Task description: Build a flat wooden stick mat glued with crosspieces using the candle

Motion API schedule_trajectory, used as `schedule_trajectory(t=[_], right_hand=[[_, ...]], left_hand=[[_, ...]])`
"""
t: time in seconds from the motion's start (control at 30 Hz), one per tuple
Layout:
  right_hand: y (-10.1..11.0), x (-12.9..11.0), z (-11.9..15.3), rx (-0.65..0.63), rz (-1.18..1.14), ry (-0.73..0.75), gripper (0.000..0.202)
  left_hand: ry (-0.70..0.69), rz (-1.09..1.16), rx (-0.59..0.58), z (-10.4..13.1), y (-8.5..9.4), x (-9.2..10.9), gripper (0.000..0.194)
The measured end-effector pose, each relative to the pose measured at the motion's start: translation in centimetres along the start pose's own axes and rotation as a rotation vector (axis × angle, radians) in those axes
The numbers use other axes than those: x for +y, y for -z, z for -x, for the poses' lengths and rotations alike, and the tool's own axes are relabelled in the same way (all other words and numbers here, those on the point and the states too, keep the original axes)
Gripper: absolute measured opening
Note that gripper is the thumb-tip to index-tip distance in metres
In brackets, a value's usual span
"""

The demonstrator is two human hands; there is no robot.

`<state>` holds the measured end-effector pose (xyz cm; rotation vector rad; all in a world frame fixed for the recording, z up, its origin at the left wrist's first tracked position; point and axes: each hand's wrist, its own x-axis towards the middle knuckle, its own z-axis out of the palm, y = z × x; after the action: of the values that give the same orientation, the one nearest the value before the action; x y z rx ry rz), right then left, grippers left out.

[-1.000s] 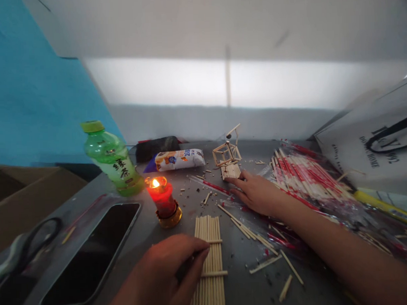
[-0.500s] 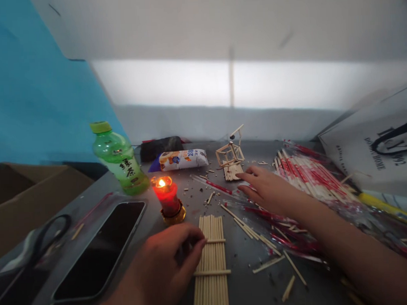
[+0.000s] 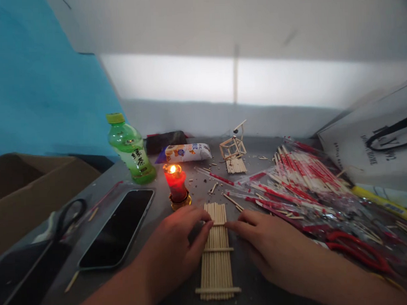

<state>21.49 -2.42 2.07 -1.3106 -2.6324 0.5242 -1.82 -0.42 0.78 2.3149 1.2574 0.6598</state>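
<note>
A flat panel of pale wooden sticks (image 3: 216, 267) lies in front of me, crossed by several shorter sticks. My left hand (image 3: 184, 240) pinches the left end of the upper cross stick (image 3: 219, 224). At that stick's right end are the fingertips of my right hand (image 3: 260, 239), drawn together. Just beyond my left hand burns a red candle (image 3: 177, 184) in a gold-coloured holder. Farther back stands a small open frame of sticks (image 3: 232, 147), with a short row of sticks (image 3: 236, 165) in front of it.
Left of the candle are a green tea bottle (image 3: 132, 150) and a phone (image 3: 117, 231). A snack packet (image 3: 188, 153) lies behind. On the right are plastic-wrapped stick bundles (image 3: 300, 171), red-handled scissors (image 3: 358, 249), a yellow tube (image 3: 385, 204) and a white bag (image 3: 390, 141).
My right hand has come back from beside the small stick frame to the upper cross stick. My left hand keeps its pinch there. The camera view has shifted slightly.
</note>
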Motion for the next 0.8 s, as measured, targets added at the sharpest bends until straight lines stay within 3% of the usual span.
schedule_trajectory(t=[0.17,0.4,0.57,0.8], right_hand=[[-0.7,0.3,0.4,0.015,0.019,0.004,0.029],[-1.3,0.7,0.3,0.020,-0.015,0.035,0.041],[-1.8,0.2,0.3,0.014,-0.018,0.057,0.039],[-0.8,-0.9,0.8,0.038,-0.382,-0.025,0.034]], left_hand=[[-0.050,-0.024,-0.025,0.2,-0.6,-0.7,0.025],[-0.090,-0.074,-0.046,-0.1,-1.1,-1.5,0.024],[-0.003,-0.081,-0.013,0.3,-2.1,-1.5,0.027],[-0.045,0.029,-0.108,2.0,-1.6,-0.3,0.071]])
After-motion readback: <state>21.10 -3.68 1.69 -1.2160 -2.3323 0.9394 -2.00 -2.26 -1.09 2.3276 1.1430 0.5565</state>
